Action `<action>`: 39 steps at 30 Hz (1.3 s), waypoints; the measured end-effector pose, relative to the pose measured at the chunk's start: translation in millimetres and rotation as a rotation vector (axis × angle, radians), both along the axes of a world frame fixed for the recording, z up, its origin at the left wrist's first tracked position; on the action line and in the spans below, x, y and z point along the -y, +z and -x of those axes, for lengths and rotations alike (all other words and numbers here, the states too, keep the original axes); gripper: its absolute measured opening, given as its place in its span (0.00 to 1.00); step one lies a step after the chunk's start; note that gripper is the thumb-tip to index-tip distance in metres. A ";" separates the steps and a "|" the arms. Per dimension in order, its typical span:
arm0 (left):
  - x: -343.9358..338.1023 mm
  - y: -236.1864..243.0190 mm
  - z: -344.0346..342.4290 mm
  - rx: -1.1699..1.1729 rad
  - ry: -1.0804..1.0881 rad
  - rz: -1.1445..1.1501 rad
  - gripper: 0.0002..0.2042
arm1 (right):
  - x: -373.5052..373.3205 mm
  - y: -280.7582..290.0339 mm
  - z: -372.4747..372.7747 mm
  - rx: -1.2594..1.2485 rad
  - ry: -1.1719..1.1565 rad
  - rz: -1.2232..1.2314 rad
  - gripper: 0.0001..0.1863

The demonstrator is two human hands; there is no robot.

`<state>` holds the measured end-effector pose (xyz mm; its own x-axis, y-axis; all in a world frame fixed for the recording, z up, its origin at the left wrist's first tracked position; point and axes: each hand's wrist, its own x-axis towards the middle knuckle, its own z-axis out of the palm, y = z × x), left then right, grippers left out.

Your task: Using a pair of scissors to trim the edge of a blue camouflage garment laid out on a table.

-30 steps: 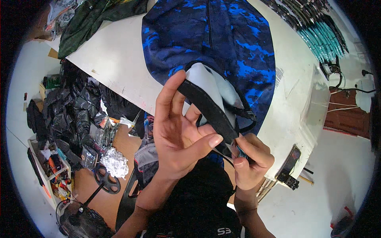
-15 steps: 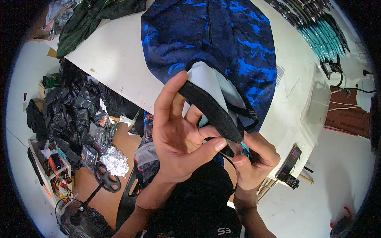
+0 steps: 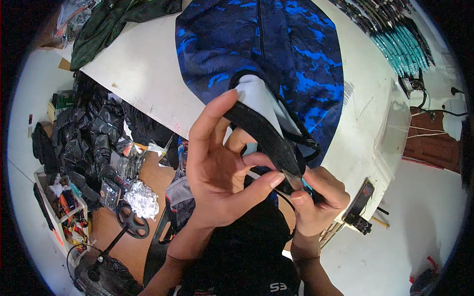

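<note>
A dark and bright blue camouflage garment [image 3: 311,64] with a pale lining [image 3: 259,93] lies over the white table and reaches toward me. My left hand [image 3: 217,172] holds its black edge band [image 3: 264,135], the index finger at the band's upper end and the thumb near its lower end. In my right hand [image 3: 321,200] is a small bladed cutter [image 3: 293,181], partly teal, gripped between thumb and fingers. Its metal blade lies against the band's lower end, close to my left thumb. Most of the cutter is hidden by my fingers.
The white table [image 3: 143,84] carries a dark green garment [image 3: 106,34] at the far left. A phone-like device [image 3: 360,202] is at the right edge. Black plastic bags [image 3: 94,133] are heaped at left, by a drawer unit [image 3: 61,207]. Teal-ended packets [image 3: 402,47] are stacked far right.
The black band's lower end has shifted slightly, and more of the cutter's blade shows beside it. Both hands keep nearly the same place and hold.
</note>
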<state>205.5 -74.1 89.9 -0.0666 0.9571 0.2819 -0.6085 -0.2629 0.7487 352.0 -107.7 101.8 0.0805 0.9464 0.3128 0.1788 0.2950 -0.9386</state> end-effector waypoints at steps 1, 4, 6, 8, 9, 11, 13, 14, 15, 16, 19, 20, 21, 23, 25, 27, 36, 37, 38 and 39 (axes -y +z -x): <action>0.1 0.1 0.1 0.007 -0.001 0.016 0.42 | -0.2 -0.2 -0.1 0.003 0.002 -0.004 0.20; 0.5 0.9 -1.2 0.066 -0.008 0.032 0.41 | 1.4 -2.7 -0.9 0.018 -0.002 0.005 0.20; 0.7 3.5 -2.5 0.078 -0.003 0.054 0.40 | 1.3 -1.7 -1.3 0.012 0.004 0.011 0.20; 0.5 4.2 -2.7 0.091 0.000 0.077 0.40 | 1.5 -1.5 -0.9 0.007 0.009 0.017 0.20; 0.0 3.5 -2.5 0.072 -0.004 0.063 0.39 | 1.7 -2.1 0.3 -0.031 0.000 0.021 0.20; -0.3 3.0 -2.4 0.052 -0.009 0.050 0.39 | 2.4 -4.1 2.0 -0.069 -0.009 0.025 0.20; 0.0 2.9 -3.4 0.075 -0.002 0.060 0.38 | 4.0 -6.2 2.3 -0.129 -0.016 0.057 0.20; -0.1 2.6 -3.8 0.076 -0.004 0.061 0.38 | 4.0 -6.6 2.1 -0.129 -0.018 0.058 0.20; -0.3 2.2 -4.3 0.071 -0.006 0.055 0.38 | 3.9 -6.8 1.9 -0.136 -0.015 0.067 0.20; -0.1 3.1 -4.1 0.064 -0.006 0.049 0.38 | 3.8 -6.0 2.2 -0.145 -0.010 0.075 0.20; 0.6 4.7 -3.7 0.030 -0.008 0.038 0.39 | 2.6 -4.0 2.7 -0.140 -0.008 0.049 0.20; 1.3 4.2 -4.3 0.029 -0.008 0.038 0.39 | 3.0 -5.2 2.9 -0.140 -0.009 0.049 0.20; 2.4 3.7 -5.0 0.002 0.015 0.063 0.41 | 3.5 -7.2 3.3 -0.171 -0.012 0.044 0.20; 1.8 3.5 -5.4 -0.021 0.035 0.088 0.45 | 3.8 -7.6 2.5 -0.198 -0.019 0.038 0.19; -0.3 3.2 -4.6 0.029 -0.010 0.038 0.39 | 4.3 -7.3 -0.3 -0.191 0.010 0.062 0.18; 0.0 2.8 -5.0 0.019 -0.002 0.036 0.39 | 4.8 -6.3 2.6 -0.235 -0.005 0.076 0.18; -2.3 4.8 -5.9 0.058 -0.029 0.056 0.39 | 5.9 -8.7 -2.1 -0.364 0.017 0.208 0.18; -2.7 5.2 -5.9 0.087 -0.040 0.081 0.39 | 6.1 -9.1 -2.6 -0.431 0.040 0.263 0.19; -3.0 5.4 -5.7 0.087 -0.039 0.081 0.39 | 6.2 -8.4 -1.5 -0.432 0.041 0.263 0.19; -3.3 5.6 -5.4 0.101 -0.051 0.096 0.39 | 6.2 -6.9 0.5 -0.510 0.046 0.315 0.20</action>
<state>210.9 -70.8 95.5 -0.0407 0.9822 0.1834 -0.6928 -0.1601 0.7032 351.5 -113.8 94.9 0.1034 0.9934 -0.0502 -0.3231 -0.0142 -0.9463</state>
